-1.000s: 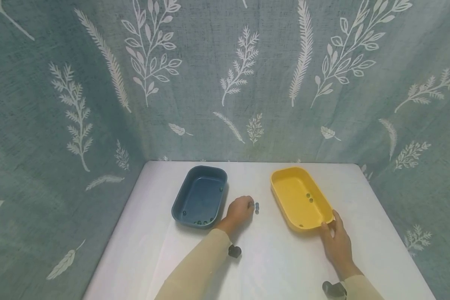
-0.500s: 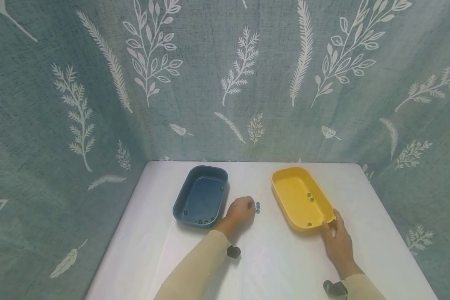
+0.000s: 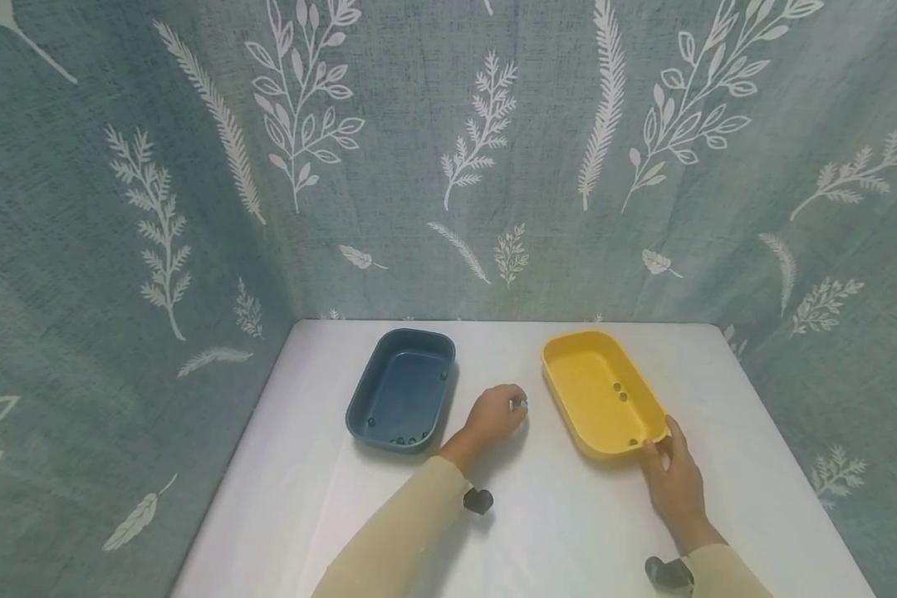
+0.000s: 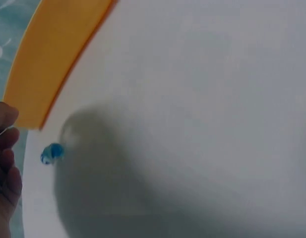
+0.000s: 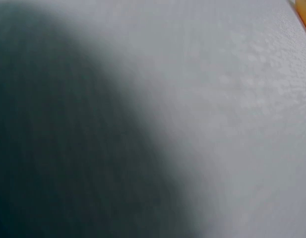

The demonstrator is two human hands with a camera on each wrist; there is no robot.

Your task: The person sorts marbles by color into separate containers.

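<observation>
My left hand [image 3: 496, 414] is between the two trays, thumb and fingers curled together, with a small glass marble [image 3: 524, 404] at the fingertips. Blue glass marbles [image 4: 52, 153] lie close together beside those curled fingers in the left wrist view; the palm is hidden. My right hand [image 3: 673, 482] grips the near right corner of a yellow tray [image 3: 590, 374], thumb at the rim and fingers along the outer side. In that tray are two greenish marbles [image 3: 620, 392] in the middle and one marble [image 3: 633, 443] near the right thumb.
A dark blue tray [image 3: 404, 390] stands left of my left hand, several green marbles [image 3: 411, 440] inside it, mostly along its near end. The white table [image 3: 553, 523] ends at a leaf-patterned cloth [image 3: 478, 274] behind and at both sides.
My left hand has moved right and slightly away, toward the yellow tray, and the marbles at its fingertips show differently. One marble in the yellow tray has rolled right along the near end.
</observation>
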